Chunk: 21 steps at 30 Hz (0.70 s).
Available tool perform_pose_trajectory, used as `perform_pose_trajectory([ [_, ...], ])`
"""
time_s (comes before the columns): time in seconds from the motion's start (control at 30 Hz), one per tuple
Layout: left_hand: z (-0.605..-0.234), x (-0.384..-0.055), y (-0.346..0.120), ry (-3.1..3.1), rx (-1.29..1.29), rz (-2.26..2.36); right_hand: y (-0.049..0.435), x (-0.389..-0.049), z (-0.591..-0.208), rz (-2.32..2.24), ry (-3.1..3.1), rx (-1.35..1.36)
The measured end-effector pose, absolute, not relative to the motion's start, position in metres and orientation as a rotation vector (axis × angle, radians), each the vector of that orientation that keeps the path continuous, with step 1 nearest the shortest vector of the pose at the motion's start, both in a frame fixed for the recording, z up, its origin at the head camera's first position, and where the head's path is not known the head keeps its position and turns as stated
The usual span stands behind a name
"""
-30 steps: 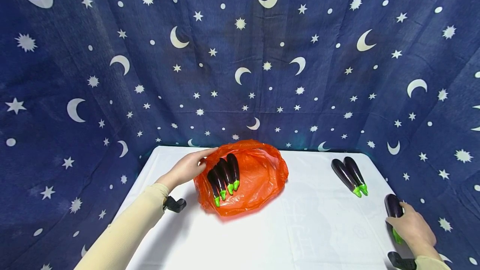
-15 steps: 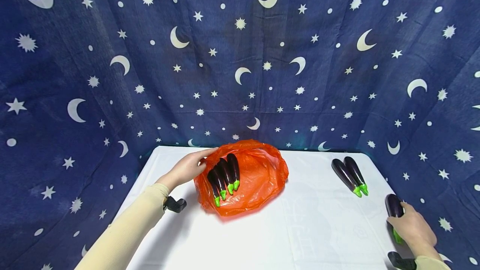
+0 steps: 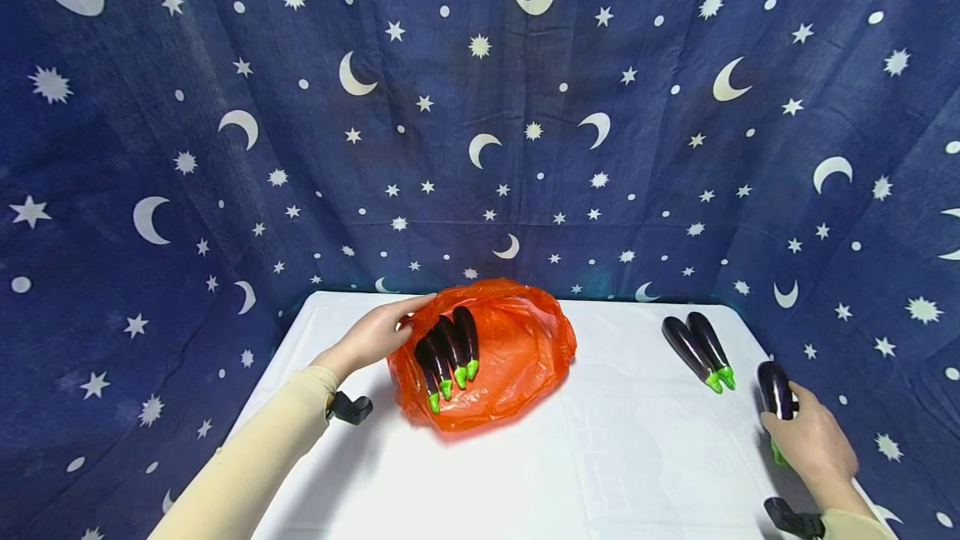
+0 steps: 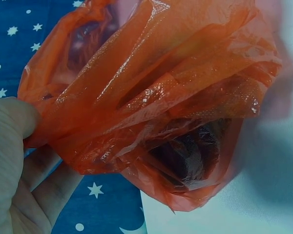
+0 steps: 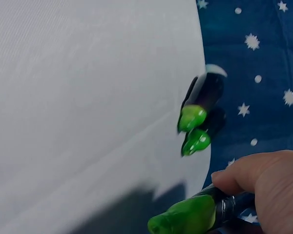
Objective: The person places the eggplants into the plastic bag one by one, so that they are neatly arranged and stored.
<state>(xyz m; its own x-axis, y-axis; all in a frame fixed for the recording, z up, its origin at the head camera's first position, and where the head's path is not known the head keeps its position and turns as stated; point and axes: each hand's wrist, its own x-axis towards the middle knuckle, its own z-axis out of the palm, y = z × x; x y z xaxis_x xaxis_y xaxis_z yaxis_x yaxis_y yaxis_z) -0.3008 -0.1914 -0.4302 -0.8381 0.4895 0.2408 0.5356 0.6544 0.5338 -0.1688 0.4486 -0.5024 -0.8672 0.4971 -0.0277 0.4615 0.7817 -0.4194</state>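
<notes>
An orange-red plastic bag [image 3: 525, 357] lies with its mouth spread wide on the white table. My left hand [image 3: 367, 338] grips its left rim; in the left wrist view the thin film is bunched between thumb and fingers. Inside the bag, several dark purple eggplants [image 3: 467, 336] with green stem ends lie side by side. Over by the table's right edge, my right hand [image 3: 816, 438] holds another eggplant [image 3: 772, 386] around its body. Its green cap [image 5: 190, 214] points out past the thumb in the right wrist view.
Two more eggplants [image 3: 684, 347] lie side by side toward the back right of the white table [image 3: 487, 490]. A dark blue curtain [image 3: 450, 148] with moons and stars surrounds the table at the back and sides. Black wrist devices show on both arms.
My right hand has lifted the eggplant and shifted slightly up and to the left in the head view. The left hand and the bag have stayed put.
</notes>
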Motion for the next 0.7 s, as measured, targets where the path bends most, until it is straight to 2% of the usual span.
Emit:
perform_pose_trajectory([
  [0.7, -0.432, -0.304, -0.192, -2.81, -0.855, -0.938, 0.418, -0.182, -0.487, 0.759, -2.788, -0.508],
])
